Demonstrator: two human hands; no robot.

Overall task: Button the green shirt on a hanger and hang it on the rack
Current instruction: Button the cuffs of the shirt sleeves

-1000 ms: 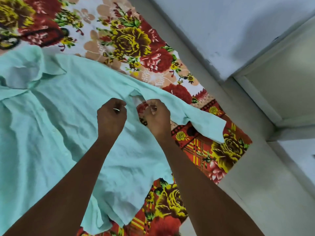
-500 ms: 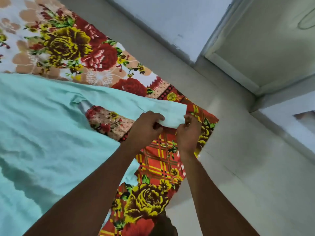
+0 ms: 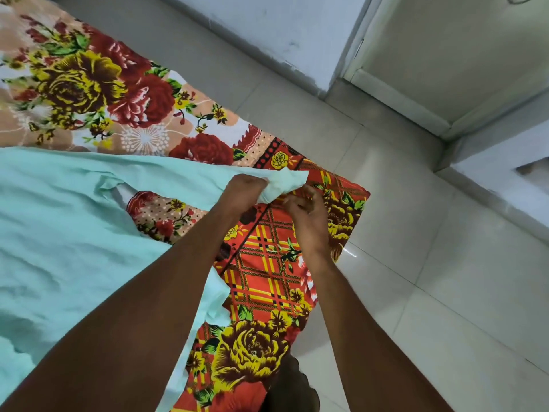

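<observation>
The pale green shirt lies spread flat over the left half of the view on a floral bedsheet. One sleeve stretches to the right. My left hand is closed on the bunched cuff end of that sleeve. My right hand sits just right of it, fingers curled and pinching at the lower edge of the cuff. No hanger and no rack are in view.
The bedsheet's corner ends on a pale tiled floor. A white wall and a door frame run along the far side. A dark foot or knee shows at the bottom edge.
Both hands have slid from the sleeve's armpit out to its cuff end, and the view panned right. The flat cuff is now gathered and bunched in my left hand.
</observation>
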